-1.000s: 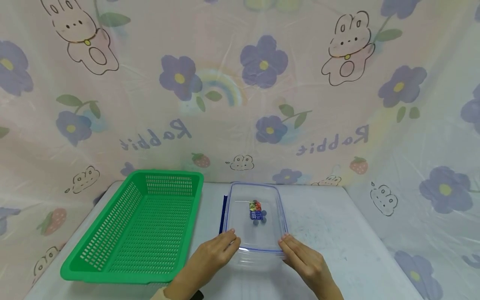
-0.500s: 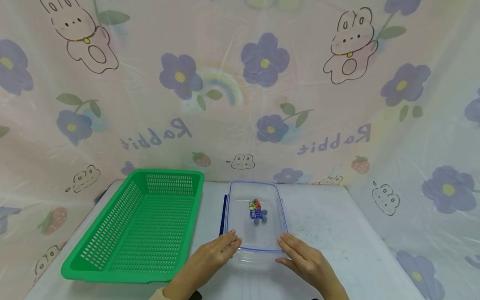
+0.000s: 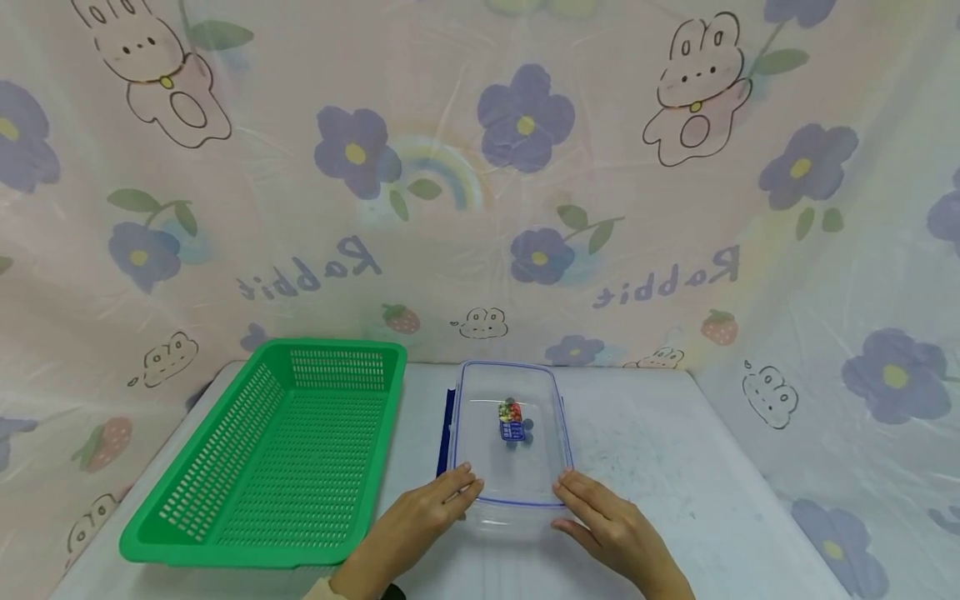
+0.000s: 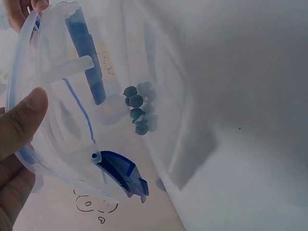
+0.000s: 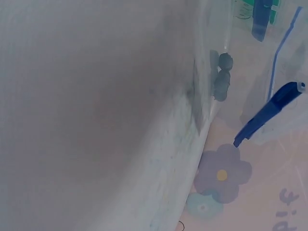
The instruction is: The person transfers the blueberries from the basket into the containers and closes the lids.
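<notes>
A clear plastic container [image 3: 491, 400] with a blue-edged lid stands on the table in front of me. Inside lie a small red, green and blue item [image 3: 512, 421] and some dark little balls [image 4: 137, 108] [image 5: 222, 77]. My left hand [image 3: 438, 504] holds the near left corner, its thumb [image 4: 21, 120] lying on the lid rim. At the near right corner my right hand [image 3: 596, 512] has its fingers on top and its thumb at the front wall. Blue latches [image 4: 122, 175] [image 5: 267, 113] hang at the sides of the container.
A green perforated basket [image 3: 225, 533] with nothing in it stands to the left of the container, close to my left hand. The white table [image 3: 660, 450] ends at a flower and rabbit patterned sheet [image 3: 480, 208] hanging behind and to the sides.
My right thumb has dropped to the front of the container's corner and the hand has settled closer on it. The left hand and the container have hardly moved.
</notes>
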Motion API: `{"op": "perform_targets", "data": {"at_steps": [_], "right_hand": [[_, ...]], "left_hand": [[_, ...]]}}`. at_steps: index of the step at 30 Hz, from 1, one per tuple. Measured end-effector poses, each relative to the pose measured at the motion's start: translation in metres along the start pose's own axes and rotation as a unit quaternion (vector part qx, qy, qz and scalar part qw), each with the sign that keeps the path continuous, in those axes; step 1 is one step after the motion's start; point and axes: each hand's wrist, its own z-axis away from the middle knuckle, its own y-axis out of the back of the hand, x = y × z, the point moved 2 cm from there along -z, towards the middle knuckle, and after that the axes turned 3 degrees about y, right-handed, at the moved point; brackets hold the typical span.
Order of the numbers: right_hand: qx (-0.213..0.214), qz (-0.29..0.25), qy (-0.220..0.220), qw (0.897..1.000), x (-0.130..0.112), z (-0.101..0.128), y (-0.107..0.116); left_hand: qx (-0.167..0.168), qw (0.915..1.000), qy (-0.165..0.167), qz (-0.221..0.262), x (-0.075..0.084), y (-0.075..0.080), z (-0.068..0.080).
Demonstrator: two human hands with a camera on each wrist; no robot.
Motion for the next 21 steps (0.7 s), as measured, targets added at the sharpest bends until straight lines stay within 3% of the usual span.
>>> {"op": "perform_targets", "data": {"at_steps": [13,18,21], "right_hand": [[-0.024,-0.039,-0.041,0.998,-0.006,0.009,-0.008],[-0.030,-0.048,-0.079,0.995,-0.008,0.010,-0.008],[-0.035,-0.044,-0.102,0.993,-0.010,0.010,-0.008]], "left_hand": [[0.005,0.9999,0.015,0.000,0.004,-0.006,0.009],[0.002,0.9991,0.041,0.003,0.007,-0.008,0.009],[-0.022,0.9957,0.081,0.039,0.008,-0.009,0.009]]}}
